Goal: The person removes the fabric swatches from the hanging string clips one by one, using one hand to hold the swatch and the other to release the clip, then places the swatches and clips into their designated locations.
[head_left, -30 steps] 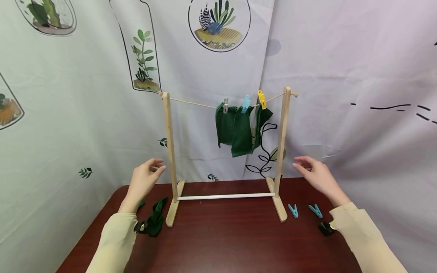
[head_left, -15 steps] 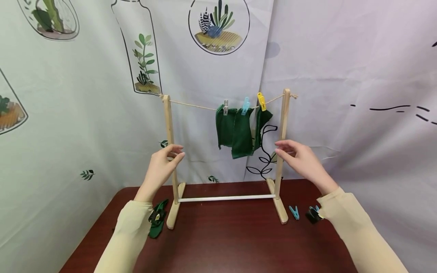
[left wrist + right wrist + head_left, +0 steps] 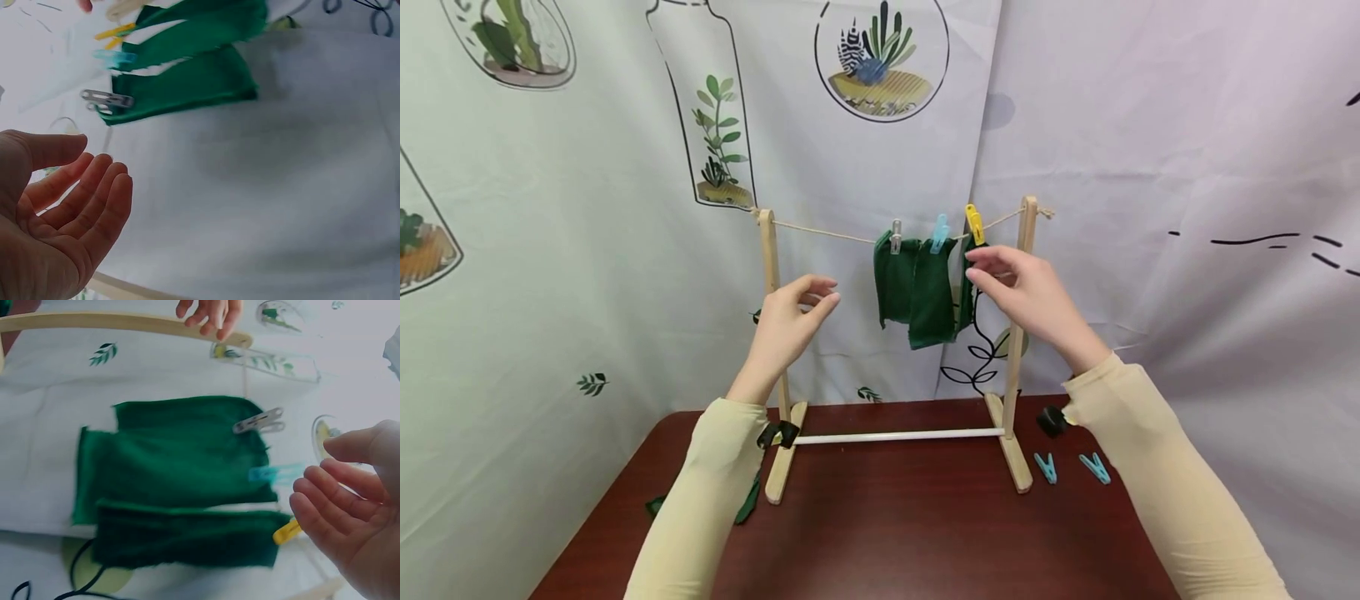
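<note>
Green cloth pieces hang from a string tied between two wooden posts. A grey clothespin, a light blue clothespin and a yellow clothespin pin them there. My left hand is raised by the left post, its fingers loosely bent and holding nothing. In the left wrist view, the cloth hangs beyond its fingertips. My right hand, also holding nothing, is up at the right post and overlaps the rightmost cloth in the head view. The right wrist view shows its fingers close beside the yellow clothespin.
Two blue clothespins, one nearer the rack and one farther right, lie on the dark red table. Green cloth lies at the left, partly behind my sleeve. A white bar joins the rack's feet. A printed curtain hangs behind.
Both hands have risen and moved inward, from outside the rack's posts toward the hanging cloths. The cloths and clothespins have stayed in place.
</note>
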The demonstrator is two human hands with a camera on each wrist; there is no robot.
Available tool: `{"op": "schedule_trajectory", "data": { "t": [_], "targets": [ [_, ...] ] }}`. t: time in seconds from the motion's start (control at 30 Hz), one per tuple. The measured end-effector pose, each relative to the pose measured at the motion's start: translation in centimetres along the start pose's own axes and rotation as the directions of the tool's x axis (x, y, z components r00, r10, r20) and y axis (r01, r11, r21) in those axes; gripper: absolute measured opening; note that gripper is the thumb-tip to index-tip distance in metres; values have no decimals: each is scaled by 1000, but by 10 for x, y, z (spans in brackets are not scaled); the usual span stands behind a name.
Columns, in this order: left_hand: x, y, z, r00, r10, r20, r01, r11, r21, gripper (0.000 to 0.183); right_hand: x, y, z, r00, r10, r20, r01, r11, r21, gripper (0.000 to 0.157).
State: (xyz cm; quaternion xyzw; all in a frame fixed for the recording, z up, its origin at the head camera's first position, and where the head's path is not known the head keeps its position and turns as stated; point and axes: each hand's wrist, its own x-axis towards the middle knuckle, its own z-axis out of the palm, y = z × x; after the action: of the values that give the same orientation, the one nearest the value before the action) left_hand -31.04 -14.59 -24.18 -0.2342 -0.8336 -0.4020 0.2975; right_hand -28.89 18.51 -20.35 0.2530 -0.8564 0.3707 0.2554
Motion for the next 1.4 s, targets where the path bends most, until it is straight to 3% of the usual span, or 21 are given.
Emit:
{"op": "schedule_trajectory", "data": {
  "t": [0.13, 0.3, 0.8, 0.97, 1.4],
  "targets": [
    [11, 11, 0, 999, 30, -34, -31, 999, -27, 25, 17, -14, 1, 999, -27, -29, 27, 1000, 3, 35],
    [23, 17, 5, 999, 19, -51, -22, 998, -52, 26, 36, -27, 4, 998, -55, -21, 55, 998, -14, 36],
    [59, 1, 36, 995, -99, -29, 95, 987, -126, 26, 81, -38, 19, 989, -4, 150, 9, 999, -35, 47],
    [63, -1, 46, 995, -95, -6, 93, 987, -134, 29, 89, -41, 26, 980, 6, 198, -5, 1000, -6, 50],
    [71, 1, 58, 996, -82, 45, 88, 985, -145, 34, 103, -42, 31, 966, 54, 254, -37, 997, -72, 52]
  ]
}}
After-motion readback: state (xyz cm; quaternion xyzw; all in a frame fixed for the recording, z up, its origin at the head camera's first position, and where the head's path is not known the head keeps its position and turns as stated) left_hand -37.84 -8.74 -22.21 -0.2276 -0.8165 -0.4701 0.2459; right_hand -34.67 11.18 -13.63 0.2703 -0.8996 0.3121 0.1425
